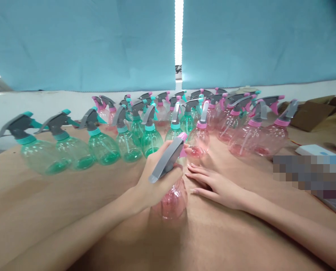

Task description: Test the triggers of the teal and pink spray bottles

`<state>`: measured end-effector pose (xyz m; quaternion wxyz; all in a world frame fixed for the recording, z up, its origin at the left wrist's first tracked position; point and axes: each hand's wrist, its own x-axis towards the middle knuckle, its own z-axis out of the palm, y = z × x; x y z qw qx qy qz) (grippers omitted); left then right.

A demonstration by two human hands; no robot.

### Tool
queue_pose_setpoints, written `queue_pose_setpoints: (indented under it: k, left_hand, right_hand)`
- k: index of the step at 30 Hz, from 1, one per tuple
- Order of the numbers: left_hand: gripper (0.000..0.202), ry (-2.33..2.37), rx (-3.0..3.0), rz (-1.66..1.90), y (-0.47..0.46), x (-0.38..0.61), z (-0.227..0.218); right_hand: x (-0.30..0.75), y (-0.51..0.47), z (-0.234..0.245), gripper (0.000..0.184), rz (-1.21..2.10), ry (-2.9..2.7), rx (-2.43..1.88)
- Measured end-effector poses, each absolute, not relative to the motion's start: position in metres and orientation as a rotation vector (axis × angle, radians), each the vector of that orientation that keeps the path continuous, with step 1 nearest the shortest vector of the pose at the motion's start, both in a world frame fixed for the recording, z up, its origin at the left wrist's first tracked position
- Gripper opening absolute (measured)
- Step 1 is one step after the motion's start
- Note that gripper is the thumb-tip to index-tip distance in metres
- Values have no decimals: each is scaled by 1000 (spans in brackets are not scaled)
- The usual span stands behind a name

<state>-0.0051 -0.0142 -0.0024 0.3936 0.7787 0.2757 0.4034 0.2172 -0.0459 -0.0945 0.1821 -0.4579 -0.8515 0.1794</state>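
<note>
While the left hand [153,178] grips a pink spray bottle [172,205] around its neck, the right hand [220,186] lies empty, palm down, on the wooden table [227,241], fingertips just right of the bottle. Its long axis is roughly upright, facing rows of green and pink bottles [102,148]. Wrapped fingers hide its collar; rear bottles overlap, and a pixelated patch [314,173] at right is unreadable

The spray bottles [172,206] look like smooth, glossy plastic, the tabletop [218,235] matt wood.
</note>
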Motion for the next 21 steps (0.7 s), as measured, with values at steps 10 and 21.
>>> queue_pose_setpoints:
  k: [10, 21]
  left_hand:
    - [18, 640, 1971, 1060, -14, -5, -5]
    - [23, 652, 1983, 1062, -13, -6, -7]
  right_hand:
    - [217, -46, -95, 59, 519, -2376, -1279]
    - [216, -47, -93, 60, 512, -2374, -1283]
